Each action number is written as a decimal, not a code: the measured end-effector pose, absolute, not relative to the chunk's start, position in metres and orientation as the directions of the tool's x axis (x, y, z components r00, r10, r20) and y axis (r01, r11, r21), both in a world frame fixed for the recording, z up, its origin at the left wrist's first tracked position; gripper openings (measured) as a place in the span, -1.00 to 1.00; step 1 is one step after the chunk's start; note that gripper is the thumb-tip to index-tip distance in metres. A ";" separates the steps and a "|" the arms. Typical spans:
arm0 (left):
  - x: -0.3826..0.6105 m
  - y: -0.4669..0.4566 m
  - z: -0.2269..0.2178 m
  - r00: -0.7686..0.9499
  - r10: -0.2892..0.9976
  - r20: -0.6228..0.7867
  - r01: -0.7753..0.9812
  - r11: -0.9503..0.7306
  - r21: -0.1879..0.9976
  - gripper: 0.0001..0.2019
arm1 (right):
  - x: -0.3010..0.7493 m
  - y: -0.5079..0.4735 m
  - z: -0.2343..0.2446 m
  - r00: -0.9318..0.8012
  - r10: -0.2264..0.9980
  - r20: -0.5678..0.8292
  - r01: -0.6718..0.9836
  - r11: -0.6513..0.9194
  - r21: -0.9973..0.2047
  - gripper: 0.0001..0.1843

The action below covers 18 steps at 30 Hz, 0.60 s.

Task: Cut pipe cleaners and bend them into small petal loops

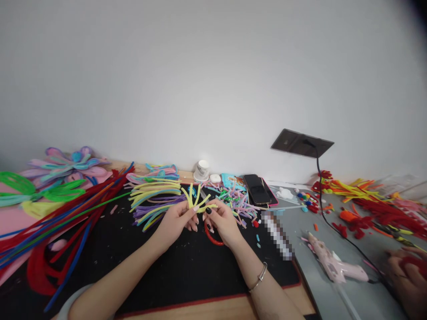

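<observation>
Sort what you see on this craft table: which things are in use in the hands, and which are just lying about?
In use:
left hand
right hand
yellow pipe cleaners, pinched by both

Lying about:
pink glue gun
phones
white cup
long red and blue pipe cleaners
cut pastel scraps

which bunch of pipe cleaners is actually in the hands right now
The small bunch of yellow fuzzy pipe cleaners, pinched between left hand and right hand. The other bunches lie on the black mat.
</observation>
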State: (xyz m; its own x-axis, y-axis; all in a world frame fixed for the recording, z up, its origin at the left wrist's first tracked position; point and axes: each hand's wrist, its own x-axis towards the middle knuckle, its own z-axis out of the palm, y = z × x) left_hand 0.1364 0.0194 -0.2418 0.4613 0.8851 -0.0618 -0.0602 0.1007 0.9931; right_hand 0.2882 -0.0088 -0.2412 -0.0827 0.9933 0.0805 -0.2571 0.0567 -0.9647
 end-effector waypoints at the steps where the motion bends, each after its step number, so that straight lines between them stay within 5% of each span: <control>1: 0.137 0.019 -0.241 0.469 0.881 -0.064 -0.055 0.102 0.993 -0.69 | 0.288 -0.009 -0.241 -0.062 0.996 0.070 -0.232 0.054 -0.971 -0.73; 18: 0.134 0.019 -0.245 0.436 0.892 -0.116 -0.044 0.149 0.988 -0.68 | 0.287 -0.008 -0.240 0.023 0.999 -0.027 -0.199 -0.022 -0.980 -0.71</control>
State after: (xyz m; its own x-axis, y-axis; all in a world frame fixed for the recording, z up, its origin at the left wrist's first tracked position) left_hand 0.1339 0.0194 -0.2447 0.4361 0.8925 -0.1155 -0.0440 0.1494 0.9878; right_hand 0.2872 -0.0084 -0.2401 0.0229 0.9994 -0.0270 -0.1991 -0.0219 -0.9797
